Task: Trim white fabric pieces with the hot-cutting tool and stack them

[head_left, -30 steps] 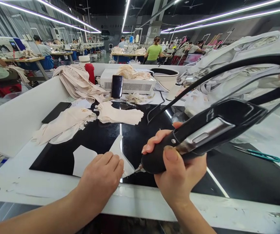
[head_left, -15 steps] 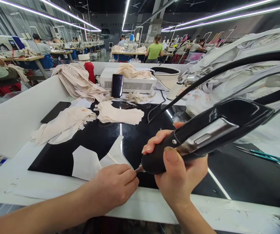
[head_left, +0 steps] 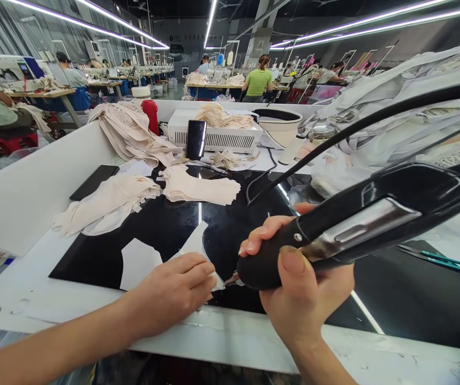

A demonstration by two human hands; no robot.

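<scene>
My right hand (head_left: 302,294) is wrapped round a black corded hand tool (head_left: 358,214) with a long silver lever, the thumb lying against the lever. The tool's thin metal tip points left and meets the near corner of a small curved white fabric piece (head_left: 196,239). My left hand (head_left: 173,291) grips this piece, fingers pressed together and covering much of it. Left of it, a flat white panel (head_left: 138,262) lies on the black work surface (head_left: 93,251), partly behind my left hand.
Cut beige fabric stacks (head_left: 200,187) lie farther back, near a phone (head_left: 196,140) and a white vented box (head_left: 176,125). Teal-handled snips (head_left: 446,262) rest at right, below piled white fabric (head_left: 406,101). The tool's cable (head_left: 345,125) arches overhead. People sit at sewing machines beyond.
My left hand has shifted slightly left along the white piece, so its near corner now shows at the tool tip. The tool has moved a little right and lower in view.
</scene>
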